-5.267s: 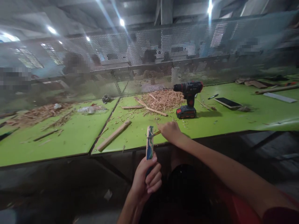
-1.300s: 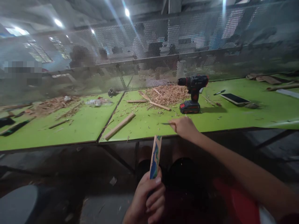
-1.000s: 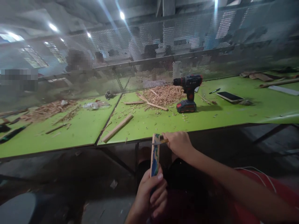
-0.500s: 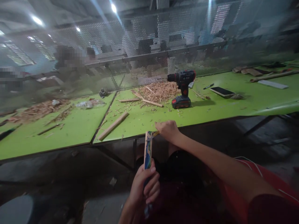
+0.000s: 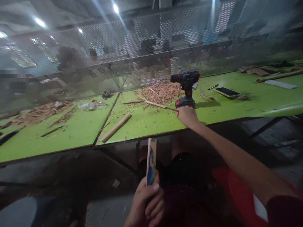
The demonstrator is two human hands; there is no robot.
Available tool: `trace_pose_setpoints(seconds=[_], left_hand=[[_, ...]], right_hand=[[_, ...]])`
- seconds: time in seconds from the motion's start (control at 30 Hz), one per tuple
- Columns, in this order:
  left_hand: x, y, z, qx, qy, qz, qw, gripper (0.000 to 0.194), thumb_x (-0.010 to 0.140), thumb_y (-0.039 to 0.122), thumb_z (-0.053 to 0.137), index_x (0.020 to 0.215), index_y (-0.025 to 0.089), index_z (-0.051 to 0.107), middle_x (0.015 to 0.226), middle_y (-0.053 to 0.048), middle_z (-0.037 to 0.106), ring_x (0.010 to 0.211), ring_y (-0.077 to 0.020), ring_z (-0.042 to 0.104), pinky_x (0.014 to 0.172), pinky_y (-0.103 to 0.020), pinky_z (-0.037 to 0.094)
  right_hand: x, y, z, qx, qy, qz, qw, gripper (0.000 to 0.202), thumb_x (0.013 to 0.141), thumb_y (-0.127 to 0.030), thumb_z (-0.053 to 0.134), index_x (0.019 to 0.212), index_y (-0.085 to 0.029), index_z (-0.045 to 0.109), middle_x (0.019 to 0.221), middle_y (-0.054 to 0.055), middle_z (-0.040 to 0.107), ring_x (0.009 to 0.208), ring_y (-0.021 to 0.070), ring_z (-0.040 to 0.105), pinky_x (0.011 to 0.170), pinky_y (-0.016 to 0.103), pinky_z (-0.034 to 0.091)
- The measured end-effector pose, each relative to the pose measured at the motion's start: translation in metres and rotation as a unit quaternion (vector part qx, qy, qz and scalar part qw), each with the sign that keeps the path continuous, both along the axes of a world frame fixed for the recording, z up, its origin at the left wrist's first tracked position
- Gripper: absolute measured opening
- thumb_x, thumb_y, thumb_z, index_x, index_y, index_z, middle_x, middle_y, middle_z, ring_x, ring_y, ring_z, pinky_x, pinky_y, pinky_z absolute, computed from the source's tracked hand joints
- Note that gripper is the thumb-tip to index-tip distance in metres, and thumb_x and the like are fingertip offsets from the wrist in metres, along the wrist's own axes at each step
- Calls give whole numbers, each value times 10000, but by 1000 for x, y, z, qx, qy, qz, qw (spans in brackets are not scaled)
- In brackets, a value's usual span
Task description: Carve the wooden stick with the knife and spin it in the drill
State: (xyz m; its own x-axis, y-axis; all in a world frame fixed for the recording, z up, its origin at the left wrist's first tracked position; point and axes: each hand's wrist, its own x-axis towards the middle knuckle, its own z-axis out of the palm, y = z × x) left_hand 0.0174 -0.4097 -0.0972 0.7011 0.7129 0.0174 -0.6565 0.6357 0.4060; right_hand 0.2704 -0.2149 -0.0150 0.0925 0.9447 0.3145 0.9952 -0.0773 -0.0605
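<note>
My left hand (image 5: 148, 200) is wrapped round the lower part of a flat wooden strip (image 5: 151, 160) with blue and green paint on its face. The strip stands nearly upright in front of the table edge. Over the green table (image 5: 151, 124), my right hand (image 5: 187, 116) is closed round a thin tool (image 5: 172, 109) whose tip points left; most of the tool is hidden by the fingers. Just behind that hand a black and red cordless drill (image 5: 187, 82) stands on its battery.
Wood shavings (image 5: 163, 93) lie heaped behind the drill's left side. A wooden stick (image 5: 115, 127) rests left of centre. A phone (image 5: 227, 92) and a pen (image 5: 213, 87) lie to the right. Perforated mesh (image 5: 139, 56) rises along the back.
My right hand has moved forward and right, away from the painted strip, to the front of the drill. My left hand still holds the strip, slightly lower.
</note>
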Motion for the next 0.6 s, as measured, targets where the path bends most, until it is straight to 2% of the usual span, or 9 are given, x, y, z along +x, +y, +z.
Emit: trace_pose_setpoints(seconds=[0.13,0.2,0.27,0.33,0.43,0.6], left_hand=[[10,12,4,-4,1,-1,1000,83,964,194,444,911,213,505,404,119,284,276,-34,132,293,-106,330],[13,12,4,-8,16,3,1000,72,959,200,456,908,213,504,398,120,286,276,-35,132,288,-107,332],[16,10,3,-10,33,8,999,69,954,203,467,892,215,495,393,120,296,269,-37,134,278,-110,325],[17,8,1,-8,48,21,999,86,952,209,469,867,216,482,388,120,303,259,-38,134,265,-113,313],[18,10,-2,5,74,53,996,114,948,214,483,837,215,460,377,124,294,251,-36,125,252,-111,286],[20,14,-6,5,115,85,990,169,910,236,567,814,220,429,379,136,282,258,-30,99,238,-111,230]], right_hand=[[-33,-51,-13,-41,22,83,995,300,939,-312,515,983,-204,791,791,93,737,641,144,587,598,243,325],[-52,-73,-16,-61,24,111,992,351,970,-355,459,958,-235,789,765,75,735,618,148,579,585,248,314],[-66,-85,-17,-68,14,112,991,432,999,-378,389,902,-222,780,728,76,724,601,152,580,572,258,295],[-74,-90,-18,-62,3,97,993,476,1013,-367,346,861,-199,764,710,88,716,603,160,592,563,274,279],[-77,-87,-20,-55,-10,81,995,435,1005,-314,348,876,-197,746,708,91,709,611,175,601,552,281,273],[-79,-73,-27,-68,-38,98,992,391,977,-194,335,946,-194,725,690,100,690,637,207,610,550,275,293]])
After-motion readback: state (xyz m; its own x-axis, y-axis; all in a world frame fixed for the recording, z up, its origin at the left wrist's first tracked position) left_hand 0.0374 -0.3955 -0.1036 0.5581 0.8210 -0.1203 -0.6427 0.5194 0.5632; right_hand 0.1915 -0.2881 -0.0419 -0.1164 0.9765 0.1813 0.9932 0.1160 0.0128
